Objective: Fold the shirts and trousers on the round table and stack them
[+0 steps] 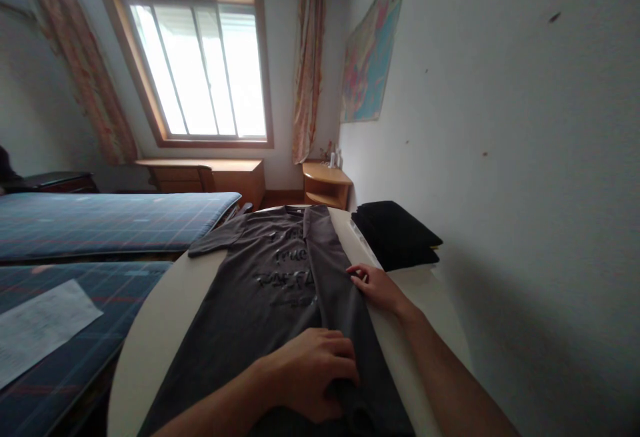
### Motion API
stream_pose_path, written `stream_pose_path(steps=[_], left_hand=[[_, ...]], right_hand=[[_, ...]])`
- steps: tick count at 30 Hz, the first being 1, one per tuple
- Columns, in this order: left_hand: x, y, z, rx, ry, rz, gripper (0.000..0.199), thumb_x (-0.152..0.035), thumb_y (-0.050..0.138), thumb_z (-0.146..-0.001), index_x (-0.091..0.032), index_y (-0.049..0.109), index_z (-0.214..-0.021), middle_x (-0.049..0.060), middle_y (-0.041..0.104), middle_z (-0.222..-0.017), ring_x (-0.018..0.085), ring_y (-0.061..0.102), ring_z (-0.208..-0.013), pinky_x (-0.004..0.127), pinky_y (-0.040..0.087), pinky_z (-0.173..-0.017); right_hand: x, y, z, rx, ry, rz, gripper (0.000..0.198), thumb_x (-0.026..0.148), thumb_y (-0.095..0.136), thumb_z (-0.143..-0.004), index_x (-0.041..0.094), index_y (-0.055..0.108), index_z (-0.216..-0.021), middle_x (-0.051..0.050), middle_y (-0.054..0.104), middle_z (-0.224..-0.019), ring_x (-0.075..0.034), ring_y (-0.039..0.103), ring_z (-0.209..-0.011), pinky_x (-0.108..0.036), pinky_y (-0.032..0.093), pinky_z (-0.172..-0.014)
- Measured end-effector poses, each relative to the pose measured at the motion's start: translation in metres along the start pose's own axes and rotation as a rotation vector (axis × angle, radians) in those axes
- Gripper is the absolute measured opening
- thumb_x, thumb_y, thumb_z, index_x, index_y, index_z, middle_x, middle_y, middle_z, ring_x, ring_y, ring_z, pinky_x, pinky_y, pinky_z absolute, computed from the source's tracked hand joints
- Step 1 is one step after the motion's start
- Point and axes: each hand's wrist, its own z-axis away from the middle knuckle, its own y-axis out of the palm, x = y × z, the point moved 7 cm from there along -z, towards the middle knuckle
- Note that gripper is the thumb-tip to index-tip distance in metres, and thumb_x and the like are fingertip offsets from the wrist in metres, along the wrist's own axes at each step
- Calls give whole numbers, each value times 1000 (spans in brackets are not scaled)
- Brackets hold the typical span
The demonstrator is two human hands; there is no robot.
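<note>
A dark grey T-shirt (270,304) with glossy black lettering on its chest lies front up on a round white table (150,330). Its right side is folded inward in a long strip that covers part of the lettering. Near the hem, my left hand (317,370) is closed on the T-shirt's cloth, its fingers curled under and partly hidden. My right hand (377,288) rests at the shirt's right folded edge, fingers slightly bent and apart, fingertips touching the fabric. The left sleeve lies spread out toward the far left.
A stack of folded black cloth (395,234) sits at the table's right, close to the white wall (525,224). Beds with blue plaid mattresses (115,220) stand left, one bearing a paper sheet (47,327). Beyond are a wooden desk (235,174) and a corner shelf (327,174).
</note>
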Motion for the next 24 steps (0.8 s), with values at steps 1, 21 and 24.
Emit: stream_pose_path(steps=[1,21,24], left_hand=[[-3,3,0,23,24,-26,30,-33,74,-70,-24,61,-95,0,65,-106,18,60,-89,29,46,-77],[-19,16,1,56,141,132,30,-36,69,-80,-26,62,-107,-2,70,-86,14,67,-77,23,46,-64],[-18,17,-2,23,95,99,36,-44,71,-80,-26,63,-111,-1,71,-87,15,66,-73,24,46,-61]], right_hand=[[0,1,0,3,-2,21,32,35,56,-87,20,71,-110,0,64,-75,-15,57,-65,-27,44,-65],[10,-2,3,1,-100,85,27,37,57,-89,19,76,-93,-5,67,-93,-14,58,-68,-29,47,-74],[15,-3,4,0,-138,94,24,36,60,-88,20,77,-89,-6,66,-96,-16,62,-77,-29,48,-80]])
